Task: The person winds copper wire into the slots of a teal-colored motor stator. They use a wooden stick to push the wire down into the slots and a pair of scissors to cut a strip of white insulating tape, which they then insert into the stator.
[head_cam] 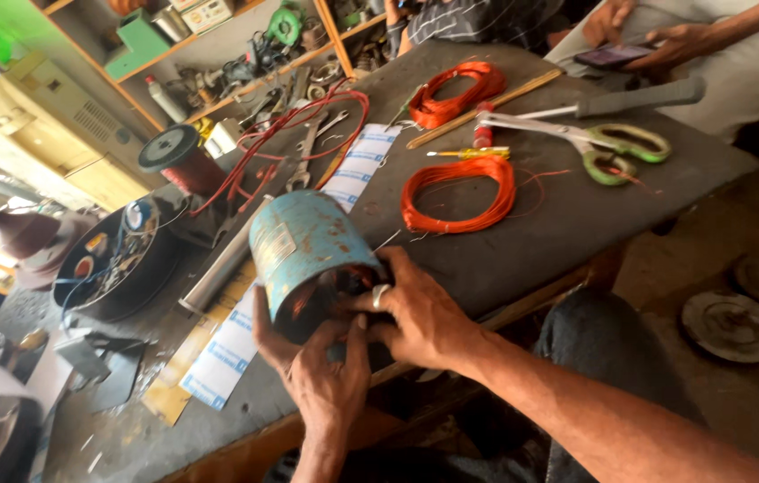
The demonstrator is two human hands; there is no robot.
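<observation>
Both hands are gripping a rusty blue motor casing (308,246) tilted on the counter (522,241), open end facing the wearer. Left hand (321,376) is cupping the rim from 6 o'clock, steadying it; right hand (420,317), at 3 o'clock, is curling its fingers into the mouth, seemingly working the copper windings inside. Orange wire coils (458,195) and green-handled scissors (607,148) are lying toward 1 o'clock, within reach.

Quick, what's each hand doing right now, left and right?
Left hand: closed around the open end of the blue metal cylinder from below.
Right hand: gripping the same cylinder's rim, fingers at the opening.
</observation>
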